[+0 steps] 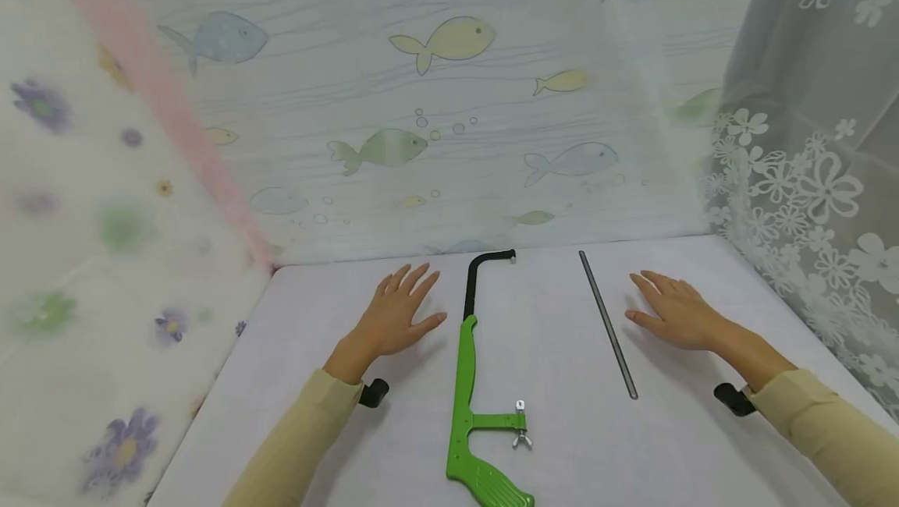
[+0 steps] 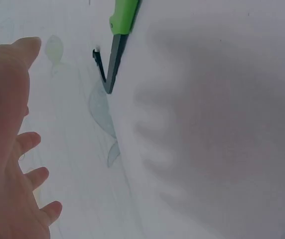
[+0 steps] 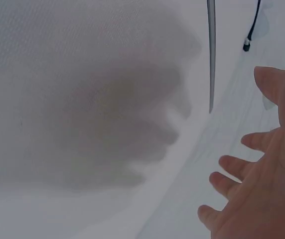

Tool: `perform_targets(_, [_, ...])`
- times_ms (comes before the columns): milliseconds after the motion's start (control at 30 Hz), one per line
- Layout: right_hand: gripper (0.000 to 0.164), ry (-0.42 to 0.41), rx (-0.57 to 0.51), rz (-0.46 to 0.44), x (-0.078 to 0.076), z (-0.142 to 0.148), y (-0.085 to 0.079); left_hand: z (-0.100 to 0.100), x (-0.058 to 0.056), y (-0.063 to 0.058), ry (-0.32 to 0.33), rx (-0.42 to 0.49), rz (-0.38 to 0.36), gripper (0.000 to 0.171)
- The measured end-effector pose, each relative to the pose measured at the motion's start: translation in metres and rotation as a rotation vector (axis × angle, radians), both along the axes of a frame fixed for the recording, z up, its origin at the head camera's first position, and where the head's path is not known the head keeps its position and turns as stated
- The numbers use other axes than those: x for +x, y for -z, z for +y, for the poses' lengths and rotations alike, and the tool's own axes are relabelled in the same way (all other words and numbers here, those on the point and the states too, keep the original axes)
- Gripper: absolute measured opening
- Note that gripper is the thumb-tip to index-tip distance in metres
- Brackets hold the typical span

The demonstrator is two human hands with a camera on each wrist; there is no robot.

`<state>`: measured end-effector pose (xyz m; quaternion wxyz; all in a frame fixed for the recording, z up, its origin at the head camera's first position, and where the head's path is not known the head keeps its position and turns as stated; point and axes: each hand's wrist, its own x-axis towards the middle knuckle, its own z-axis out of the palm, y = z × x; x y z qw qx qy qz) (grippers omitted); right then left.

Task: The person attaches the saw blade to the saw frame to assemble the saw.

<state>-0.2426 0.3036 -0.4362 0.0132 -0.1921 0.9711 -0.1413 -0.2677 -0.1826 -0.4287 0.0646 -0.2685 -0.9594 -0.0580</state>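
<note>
While a hacksaw frame (image 1: 463, 376) lies between, left hand (image 1: 393, 320) and right hand (image 1: 680, 315) hover, fingers extended.

You have soft, diffuse light across the white table (image 1: 551, 335) to its far edge, with faint shadows beneath your left hand (image 1: 395, 318) and right hand (image 1: 677, 313). Your wrist views look dimmer and greyer, with broad, soft-edged hand shadows; in the head view, flowers (image 1: 125, 451) beyond the left edge blur.
</note>
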Motion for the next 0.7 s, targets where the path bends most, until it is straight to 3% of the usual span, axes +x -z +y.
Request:
perform_targets(267, [0.077,-0.007,-0.226,-0.141,0.001,-0.005,-0.003,0.002,0.008,-0.002,0.040,0.062,-0.095,0.079])
perform_targets(433, [0.074,0.007,-0.278,-0.158,0.002,-0.007,-0.005,0.003,0.011,0.000,0.031,0.086,-0.128,0.080])
perform_targets(700, [0.070,0.055,-0.354,-0.199,0.005,-0.011,-0.001,0.008,0.020,0.003,0.069,0.250,-0.234,0.085])
